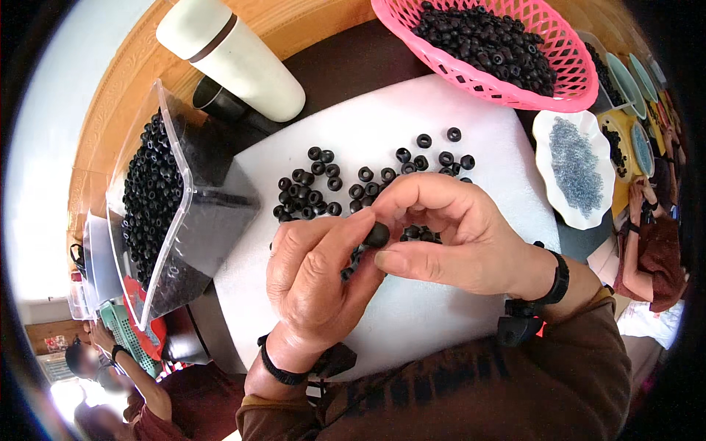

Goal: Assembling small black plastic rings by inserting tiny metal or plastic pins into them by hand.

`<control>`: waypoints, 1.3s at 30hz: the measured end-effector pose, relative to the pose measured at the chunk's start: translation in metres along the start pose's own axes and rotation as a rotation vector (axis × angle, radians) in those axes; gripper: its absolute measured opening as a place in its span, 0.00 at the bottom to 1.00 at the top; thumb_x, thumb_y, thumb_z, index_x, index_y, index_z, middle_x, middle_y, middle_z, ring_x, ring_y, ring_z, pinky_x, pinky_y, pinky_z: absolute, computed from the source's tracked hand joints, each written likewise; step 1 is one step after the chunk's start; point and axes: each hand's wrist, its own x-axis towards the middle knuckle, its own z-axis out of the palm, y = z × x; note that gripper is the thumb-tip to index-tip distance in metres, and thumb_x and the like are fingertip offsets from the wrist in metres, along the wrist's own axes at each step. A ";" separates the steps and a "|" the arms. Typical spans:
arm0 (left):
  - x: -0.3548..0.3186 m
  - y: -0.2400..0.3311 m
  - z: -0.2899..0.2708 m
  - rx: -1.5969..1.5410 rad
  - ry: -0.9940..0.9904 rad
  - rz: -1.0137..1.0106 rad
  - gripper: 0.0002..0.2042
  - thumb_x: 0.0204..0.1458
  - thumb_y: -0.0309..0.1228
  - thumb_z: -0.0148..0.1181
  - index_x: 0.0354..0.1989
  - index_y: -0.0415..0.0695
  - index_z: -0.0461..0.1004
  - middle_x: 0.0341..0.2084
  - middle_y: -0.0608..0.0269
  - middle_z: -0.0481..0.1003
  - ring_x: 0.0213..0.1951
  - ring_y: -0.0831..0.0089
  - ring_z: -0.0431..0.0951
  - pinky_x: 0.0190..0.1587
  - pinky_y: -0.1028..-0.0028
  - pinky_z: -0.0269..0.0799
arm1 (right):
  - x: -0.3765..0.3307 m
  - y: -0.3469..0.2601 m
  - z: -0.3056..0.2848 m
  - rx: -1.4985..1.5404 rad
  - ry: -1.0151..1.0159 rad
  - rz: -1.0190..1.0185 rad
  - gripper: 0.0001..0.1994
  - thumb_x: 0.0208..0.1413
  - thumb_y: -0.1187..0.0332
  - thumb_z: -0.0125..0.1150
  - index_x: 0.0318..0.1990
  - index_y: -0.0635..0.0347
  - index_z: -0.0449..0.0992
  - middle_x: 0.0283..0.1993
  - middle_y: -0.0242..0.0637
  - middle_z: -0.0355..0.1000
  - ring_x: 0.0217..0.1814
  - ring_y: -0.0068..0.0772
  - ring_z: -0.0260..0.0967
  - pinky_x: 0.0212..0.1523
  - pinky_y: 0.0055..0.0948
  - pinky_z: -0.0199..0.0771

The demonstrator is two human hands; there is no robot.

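Two hands meet over the middle of a white mat point(441, 323) on the tabletop point(346, 59). The right hand point(456, 235) and left hand point(312, 279) both pinch one black bead point(377, 234) between thumb and fingertips, so both sets of fingers are closed on it, just above the mat.

Loose beads point(323, 187) lie scattered toward the mat's far edge, touching in small clumps. A pink basket point(515, 92) at the far right corner is heaped with more, and a tilted clear box point(158, 191) at the left edge holds another mass of them. Judging by those stocks, most of the beads remain unhandled; nothing finished, such as a strung length, shows anywhere.

A few dark beads peek out below the left fingers, perhaps on a strand, but the hands hide this. No thread or needle can be made out. A white dish point(577, 209) of bluish grains sits at the right edge; the dishes beyond it are cut off.
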 end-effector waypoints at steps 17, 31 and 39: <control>0.006 -0.004 -0.005 -0.342 0.317 -0.324 0.07 0.55 0.25 0.48 0.33 0.37 0.73 0.21 0.66 0.68 0.20 0.81 0.63 0.23 0.81 0.59 | -0.020 0.001 0.024 -0.359 -0.260 -0.401 0.08 0.43 0.70 0.63 0.31 0.58 0.71 0.29 0.35 0.69 0.31 0.40 0.68 0.30 0.32 0.68; 0.049 0.021 0.078 0.202 -0.677 0.311 0.08 0.42 0.26 0.60 0.33 0.45 0.74 0.28 0.66 0.71 0.35 0.68 0.71 0.45 0.66 0.60 | -0.040 0.000 0.039 -0.148 -0.232 -0.659 0.09 0.35 0.69 0.59 0.21 0.64 0.66 0.24 0.47 0.66 0.29 0.52 0.66 0.29 0.43 0.65; 0.073 0.043 0.079 0.141 -0.767 0.320 0.07 0.41 0.25 0.62 0.31 0.43 0.75 0.26 0.63 0.72 0.33 0.66 0.72 0.45 0.66 0.60 | -0.049 -0.025 0.026 -0.152 -0.382 -0.543 0.05 0.41 0.72 0.59 0.19 0.60 0.71 0.21 0.40 0.69 0.23 0.42 0.67 0.23 0.33 0.63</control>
